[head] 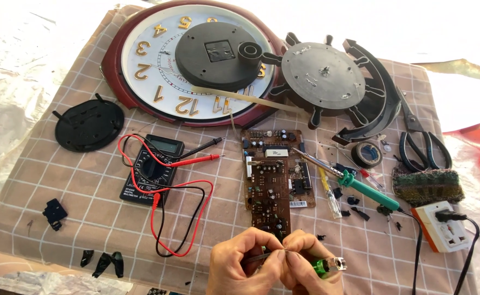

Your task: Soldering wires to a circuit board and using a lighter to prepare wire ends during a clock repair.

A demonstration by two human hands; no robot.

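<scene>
Your fingertips are pinched together on a thin dark wire at the bottom edge, left hand and right hand touching. The right also has a green plastic lighter tucked in it. All this sits just below the long brown circuit board, with the green-handled soldering iron off to the right.

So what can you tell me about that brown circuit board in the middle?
The circuit board is a long, narrow brown panel lying flat on the checked cloth, component side up, crowded with small black and silver parts. A green-handled soldering iron points its tip over the board's upper right. The two hands work just past its near end.
</scene>
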